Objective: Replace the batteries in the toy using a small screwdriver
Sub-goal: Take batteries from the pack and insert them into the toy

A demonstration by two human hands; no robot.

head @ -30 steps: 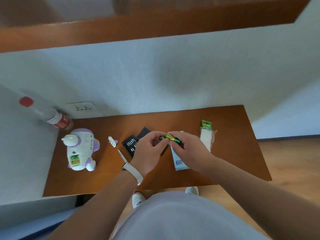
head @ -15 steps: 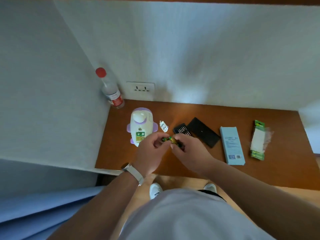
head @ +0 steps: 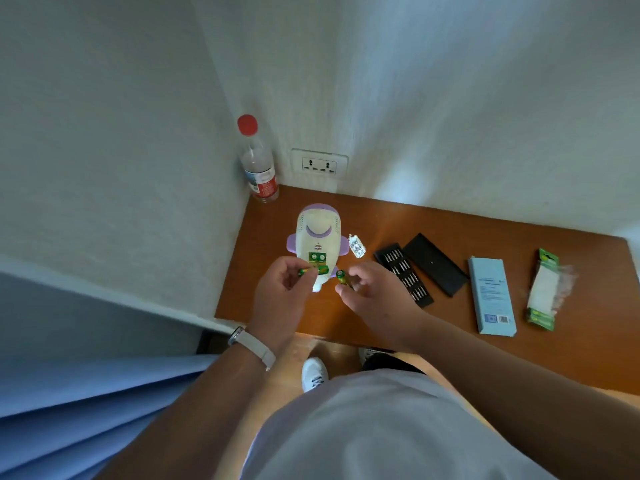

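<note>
Midway through a battery swap on the toy (head: 317, 237), lying compartment-up toward the 10 o'clock corner of the wooden table (head: 381, 220).
Pinching one green battery (head: 313, 271) in the left hand (head: 284, 287) and a second battery (head: 341, 277) in the right hand (head: 375, 292), both hands held apart over the toy's 6 o'clock end; loose cover (head: 356, 245) at the toy's 3 o'clock, bit tray (head: 403, 275) and its black lid (head: 434, 265) farther along toward 4 o'clock.

Soft daylight, bright wall patch, wide-angle edge distortion, slight blur
</note>
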